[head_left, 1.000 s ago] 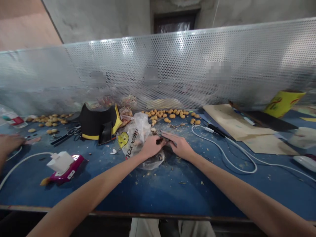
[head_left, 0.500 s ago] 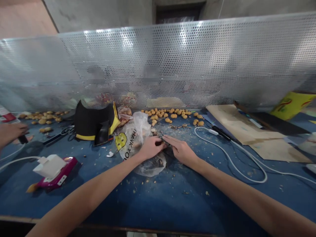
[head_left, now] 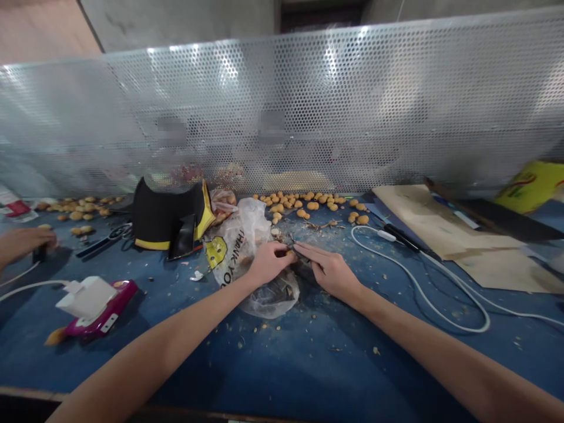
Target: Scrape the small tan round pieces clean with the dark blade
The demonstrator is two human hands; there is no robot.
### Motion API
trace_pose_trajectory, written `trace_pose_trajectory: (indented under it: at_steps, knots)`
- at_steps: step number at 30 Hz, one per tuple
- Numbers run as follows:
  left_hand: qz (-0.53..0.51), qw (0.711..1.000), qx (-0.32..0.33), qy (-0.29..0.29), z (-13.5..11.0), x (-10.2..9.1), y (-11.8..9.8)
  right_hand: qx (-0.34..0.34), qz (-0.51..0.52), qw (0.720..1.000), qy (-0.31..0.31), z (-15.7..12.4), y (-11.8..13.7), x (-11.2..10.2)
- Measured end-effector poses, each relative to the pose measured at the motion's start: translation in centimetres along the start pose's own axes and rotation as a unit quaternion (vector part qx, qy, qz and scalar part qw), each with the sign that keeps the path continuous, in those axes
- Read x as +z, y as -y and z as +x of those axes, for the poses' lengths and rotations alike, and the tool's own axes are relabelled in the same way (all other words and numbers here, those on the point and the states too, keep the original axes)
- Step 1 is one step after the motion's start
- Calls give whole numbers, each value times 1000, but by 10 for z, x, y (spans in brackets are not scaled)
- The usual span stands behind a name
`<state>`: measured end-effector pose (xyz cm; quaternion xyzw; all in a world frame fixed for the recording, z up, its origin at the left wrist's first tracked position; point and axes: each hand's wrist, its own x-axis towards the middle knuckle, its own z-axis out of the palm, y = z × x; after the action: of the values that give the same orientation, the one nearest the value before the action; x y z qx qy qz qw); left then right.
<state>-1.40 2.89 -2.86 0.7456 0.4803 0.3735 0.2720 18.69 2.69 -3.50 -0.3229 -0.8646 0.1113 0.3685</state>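
Observation:
My left hand (head_left: 271,262) is closed in a pinch above the mouth of a clear plastic bag (head_left: 255,214) printed with "THANK YOU" and a yellow face. What lies between its fingertips is too small to make out. My right hand (head_left: 332,273), fingers wrapped and forefinger extended, grips a thin dark tool (head_left: 301,254) like a small blade; its exact kind is unclear. The tool's tip meets the left fingertips. Behind both hands lie several small round tan nuts or fruits (head_left: 312,206), with bits of shell and twigs scattered around.
At left are a power strip (head_left: 126,292) with a white adapter (head_left: 86,298), black-and-yellow packaging (head_left: 163,214) and another person's hand (head_left: 29,242). A white cable (head_left: 414,282) loops at right beside brown paper (head_left: 409,220). A perforated metal panel (head_left: 282,106) closes off the back.
The view has shifted slightly. My hands stay together at the bag, the right one turned a little with the tool. At left, the other person's hand has moved slightly to the right.

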Motion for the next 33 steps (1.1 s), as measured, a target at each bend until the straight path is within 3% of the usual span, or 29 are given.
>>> trace_pose_trajectory:
  at_steps: [6, 15, 19, 26, 33]
  knots:
    - [13, 1000, 24, -13, -1, 2, 2, -1, -13, 1000, 11, 0, 0, 3]
    - [-55, 998, 0, 20, -3, 3, 1, -31, -14, 999, 35, 3, 7, 1]
    - [-63, 998, -6, 13, -4, 3, 1, -28, 4, 997, 67, 3, 8, -2]
    - [-84, 995, -44, -23, -4, 1, 1, -2, -4, 998, 66, -1, 2, -1]
    - [-60, 998, -9, 4, -4, 1, -1, -60, -20, 996, 62, -1, -1, 3]
